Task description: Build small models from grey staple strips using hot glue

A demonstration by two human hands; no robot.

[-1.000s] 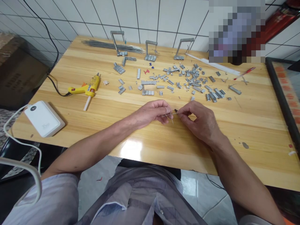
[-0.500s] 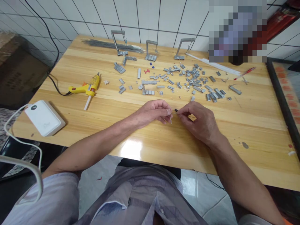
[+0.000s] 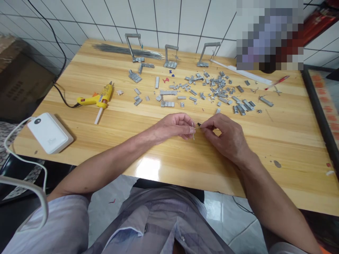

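In the head view, my left hand [image 3: 180,126] pinches a thin twisted wire [image 3: 193,135] between thumb and fingers, with a short crosspiece standing out at the fingertips. My right hand [image 3: 225,135] pinches the other end of the same wire, just to the right. A small dark tip [image 3: 199,124] shows at my right fingertips; what it belongs to is hidden. Both hands are above the near middle of the wooden table [image 3: 169,158]. Beyond them lies a small grey frame [image 3: 168,93] made of folded metal-like strips.
Grey strip pieces [image 3: 219,86] are scattered behind my hands. Several upright grey frames [image 3: 171,56] and a bundle of wires [image 3: 113,50] stand or lie at the back. A yellow glue gun [image 3: 102,97] and white power bank [image 3: 50,133] are left; a red pen [image 3: 277,83] is right.
The fingers of my left hand have shifted slightly right along the wire, and the crosspiece has turned a little. My right hand stays nearly in place.
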